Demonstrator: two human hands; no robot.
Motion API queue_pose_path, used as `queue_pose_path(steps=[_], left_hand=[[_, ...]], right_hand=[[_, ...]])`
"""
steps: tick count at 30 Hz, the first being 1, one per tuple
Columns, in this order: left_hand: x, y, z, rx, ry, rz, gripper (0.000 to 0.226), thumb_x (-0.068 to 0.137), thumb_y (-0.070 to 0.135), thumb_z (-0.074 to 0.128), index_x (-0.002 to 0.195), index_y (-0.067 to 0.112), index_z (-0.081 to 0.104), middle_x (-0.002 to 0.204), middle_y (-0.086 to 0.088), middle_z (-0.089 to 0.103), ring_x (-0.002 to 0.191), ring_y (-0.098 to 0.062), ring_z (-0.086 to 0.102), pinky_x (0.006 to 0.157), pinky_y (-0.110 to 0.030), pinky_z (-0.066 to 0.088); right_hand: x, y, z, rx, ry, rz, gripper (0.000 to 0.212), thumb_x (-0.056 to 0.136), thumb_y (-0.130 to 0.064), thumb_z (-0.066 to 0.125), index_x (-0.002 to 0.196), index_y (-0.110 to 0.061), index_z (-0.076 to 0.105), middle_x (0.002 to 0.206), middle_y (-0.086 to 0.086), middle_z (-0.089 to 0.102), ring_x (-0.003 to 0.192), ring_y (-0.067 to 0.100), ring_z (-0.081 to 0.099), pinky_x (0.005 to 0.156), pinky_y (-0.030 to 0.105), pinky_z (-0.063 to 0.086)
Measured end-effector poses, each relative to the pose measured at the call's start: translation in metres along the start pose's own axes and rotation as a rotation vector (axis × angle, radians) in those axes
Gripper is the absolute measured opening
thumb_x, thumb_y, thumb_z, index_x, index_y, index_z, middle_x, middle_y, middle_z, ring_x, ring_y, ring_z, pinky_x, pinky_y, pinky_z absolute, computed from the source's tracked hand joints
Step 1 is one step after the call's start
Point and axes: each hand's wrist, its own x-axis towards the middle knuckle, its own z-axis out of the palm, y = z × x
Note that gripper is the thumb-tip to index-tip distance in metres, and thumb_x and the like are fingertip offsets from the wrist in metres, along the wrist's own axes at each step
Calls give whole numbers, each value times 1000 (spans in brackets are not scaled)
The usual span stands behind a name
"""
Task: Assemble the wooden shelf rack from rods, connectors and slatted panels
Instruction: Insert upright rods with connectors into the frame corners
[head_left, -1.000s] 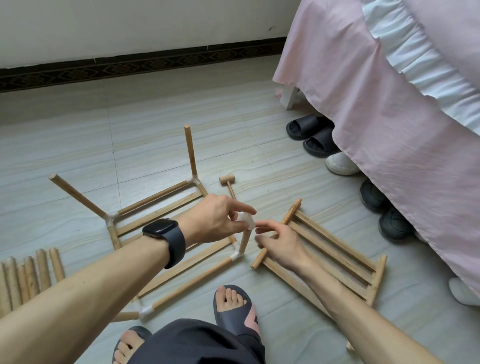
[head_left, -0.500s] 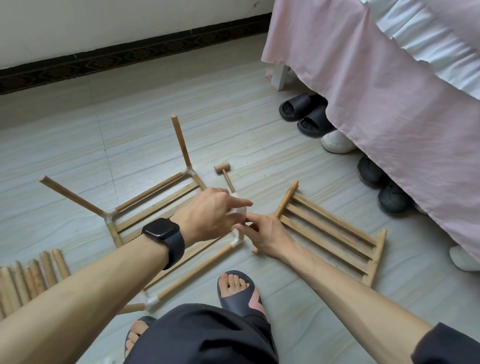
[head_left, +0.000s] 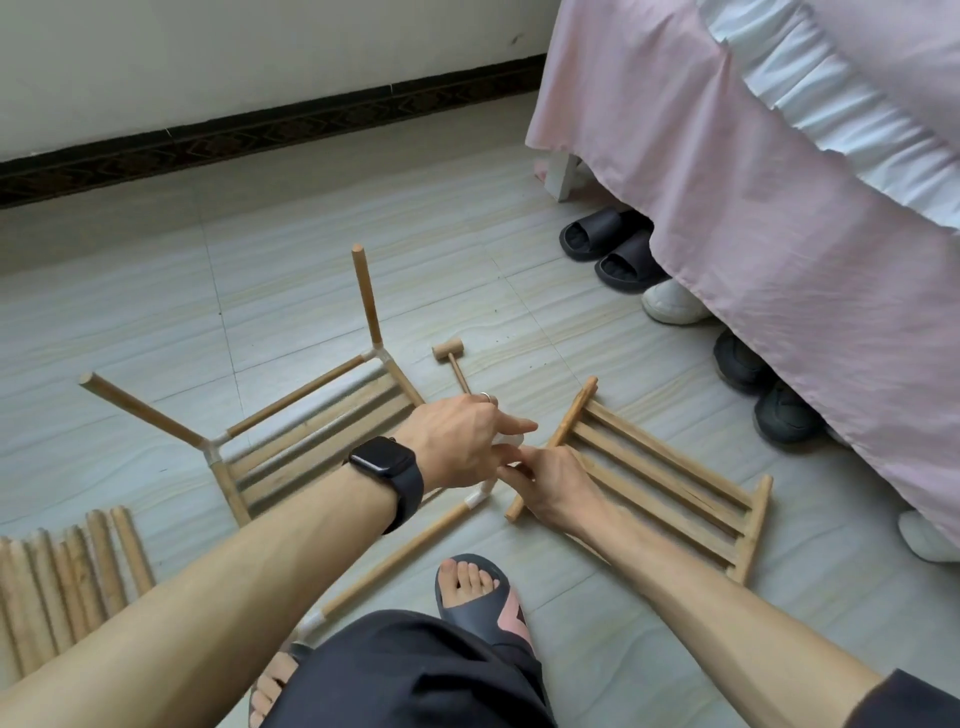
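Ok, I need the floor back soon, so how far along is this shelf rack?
Done: the bottom frame is joined by corner connectors with one slatted panel in it, and two upright rods stand at its far corners. In hand: the left hand grips a white connector at the near right corner, the right hand beside it. Still to do: the second slatted panel, the loose rods; the mallet lies untouched.

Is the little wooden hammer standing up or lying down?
Lying down. The hammer lies flat on the floor, with its head and the visible part of its handle resting on the tiles.
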Motion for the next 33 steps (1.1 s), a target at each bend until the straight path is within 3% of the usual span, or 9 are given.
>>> queue_pose_path(steps=[2, 5, 11, 14, 16, 21, 26, 29, 33], left_hand=[[-6, -11, -10, 34, -35, -33, 50, 98, 56, 51, 147, 54, 38, 111, 7, 60, 114, -18, 58, 78, -33, 49], [-26, -36, -26, -2, -66, -93, 76, 94, 45, 65, 156, 47, 21, 118, 6, 66, 110, -18, 60, 90, -36, 52], [-100, -111, -37, 81, -58, -381, 64, 97, 44, 59, 154, 42, 28, 131, 6, 59, 115, -17, 58, 94, -39, 55], [-152, -152, -24, 113, -91, -579, 56, 98, 51, 53, 151, 38, 36, 144, 0, 51, 126, -20, 53, 99, -38, 52], [-183, -172, -8, 99, -78, -725, 56, 99, 57, 46, 150, 35, 40, 146, -3, 49, 127, -22, 52, 99, -39, 51], [-219, -182, 46, -355, 245, -1011, 63, 100, 54, 47, 152, 20, 38, 146, -17, 48, 125, -31, 54, 102, -43, 48], [-209, -174, 73, -647, 718, -1070, 34, 104, 23, 45, 138, 20, 49, 119, -6, 63, 96, -22, 66, 86, -47, 57], [-201, -179, 72, -710, 809, -1020, 29, 102, 19, 50, 130, 27, 51, 104, 5, 64, 70, -14, 72, 72, -40, 62], [-196, -190, 77, -755, 823, -984, 27, 101, 20, 54, 123, 35, 51, 102, 14, 62, 62, -8, 72, 66, -36, 63]], right_hand=[[5, -9, 7, -19, 19, -30, 33, 100, -49, 55, 111, -22, 70, 84, 8, 74, 86, 28, 64, 60, 24, 31], [12, -22, 22, -27, 70, -83, 32, 101, -47, 52, 111, -20, 66, 89, 9, 74, 88, 31, 67, 69, 37, 45], [37, -45, 39, -55, 111, -86, 32, 101, -52, 48, 105, -24, 62, 67, -18, 49, 63, 8, 49, 54, 15, 32], [51, -61, 40, 3, 22, -63, 22, 99, -51, 52, 96, -31, 62, 83, -11, 64, 81, 12, 60, 66, 19, 42], [54, -76, 35, 204, -34, -96, 18, 91, -51, 57, 91, -33, 61, 98, -10, 67, 92, 10, 60, 75, 23, 46], [53, -117, 41, 579, 39, -29, 54, 89, -77, 31, 87, -28, 55, 75, -18, 65, 73, 0, 61, 64, 23, 41], [62, -135, 57, 640, 280, -61, 50, 99, -52, 30, 69, -15, 47, 62, 6, 47, 58, 18, 47, 59, 34, 39], [71, -130, 58, 669, 282, -74, 52, 100, -40, 32, 68, 0, 42, 62, 24, 39, 62, 42, 42, 61, 54, 37], [72, -127, 61, 563, 312, -150, 45, 97, -44, 25, 64, -17, 39, 57, 9, 40, 55, 22, 39, 56, 50, 33]])
